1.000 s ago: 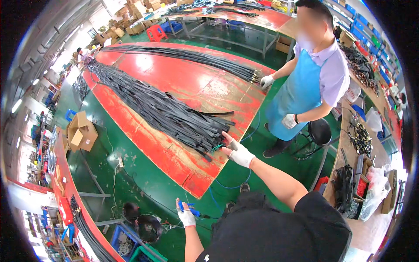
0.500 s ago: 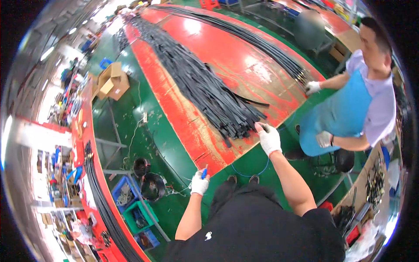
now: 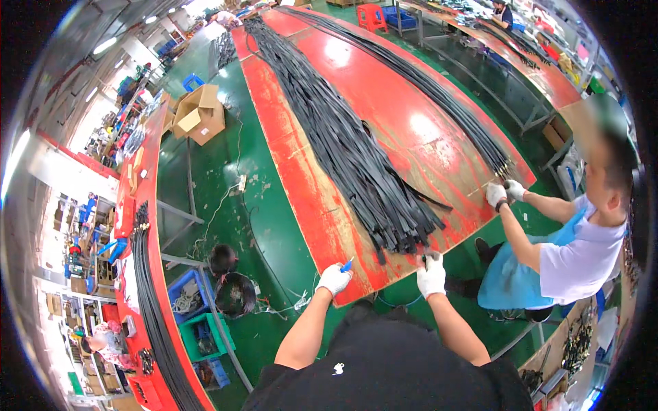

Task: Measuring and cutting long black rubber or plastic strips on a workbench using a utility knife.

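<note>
A thick bundle of flat black strips (image 3: 349,151) runs the length of the red table (image 3: 301,226), its loose ends fanned out at the near edge. My left hand (image 3: 334,279), in a white glove, is closed round a small blue tool with a thin tip (image 3: 347,264) by the table's near left corner. Its exact kind is too small to make out. My right hand (image 3: 431,275), also gloved, is at the near edge with its fingers pinched on a dark strip end (image 3: 430,255). Most of that strip is lost among the others.
On my right, a co-worker in a blue apron (image 3: 507,282) holds the ends of black cables (image 3: 473,130) on the same table. At left are a side table with black cables (image 3: 151,301), blue and green crates (image 3: 205,337), cable coils (image 3: 235,293) and an open cardboard box (image 3: 200,116).
My right hand has come down and nearer to me at the strip ends. My left hand has risen onto the table corner with the blue tool. The co-worker now has both hands on the cables.
</note>
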Demonstrator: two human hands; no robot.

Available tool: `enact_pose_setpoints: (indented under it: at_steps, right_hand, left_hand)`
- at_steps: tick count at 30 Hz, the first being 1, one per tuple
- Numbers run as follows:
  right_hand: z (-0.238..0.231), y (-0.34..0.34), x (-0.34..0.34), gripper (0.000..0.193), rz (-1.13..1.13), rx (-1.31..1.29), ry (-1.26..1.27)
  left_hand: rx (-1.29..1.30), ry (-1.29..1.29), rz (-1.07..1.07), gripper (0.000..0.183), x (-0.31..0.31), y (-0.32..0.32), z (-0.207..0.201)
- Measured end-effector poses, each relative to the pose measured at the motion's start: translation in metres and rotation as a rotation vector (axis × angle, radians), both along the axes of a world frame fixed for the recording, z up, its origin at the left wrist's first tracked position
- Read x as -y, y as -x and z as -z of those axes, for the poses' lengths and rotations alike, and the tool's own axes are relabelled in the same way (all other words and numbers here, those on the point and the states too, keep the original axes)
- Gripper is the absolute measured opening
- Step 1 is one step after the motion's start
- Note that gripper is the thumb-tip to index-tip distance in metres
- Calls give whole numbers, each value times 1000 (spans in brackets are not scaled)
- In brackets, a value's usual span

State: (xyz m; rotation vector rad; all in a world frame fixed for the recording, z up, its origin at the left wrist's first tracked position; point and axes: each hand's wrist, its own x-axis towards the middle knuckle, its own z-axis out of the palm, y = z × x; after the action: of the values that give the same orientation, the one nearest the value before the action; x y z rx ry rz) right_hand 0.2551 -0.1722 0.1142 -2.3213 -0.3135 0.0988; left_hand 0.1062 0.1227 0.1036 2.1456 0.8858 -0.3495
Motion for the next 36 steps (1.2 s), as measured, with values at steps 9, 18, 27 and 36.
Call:
enact_pose_setpoints:
  at_steps: [9, 18, 27, 36]
  right_hand:
    - [28, 5, -9, 44, 21, -530, -257]
    - [10, -61, -49, 37, 103, -352, 13]
    - [62, -138, -107, 56, 114, -249, 123]
    - [66, -149, -121, 40, 128, -164, 220]
  left_hand:
    - [-5, 245, -137, 38, -62, -96, 4]
    - [118, 250, -189, 33, -68, -122, 68]
    - [129, 238, -219, 31, -61, -87, 70]
    - [132, 246, -313, 29, -72, -50, 57]
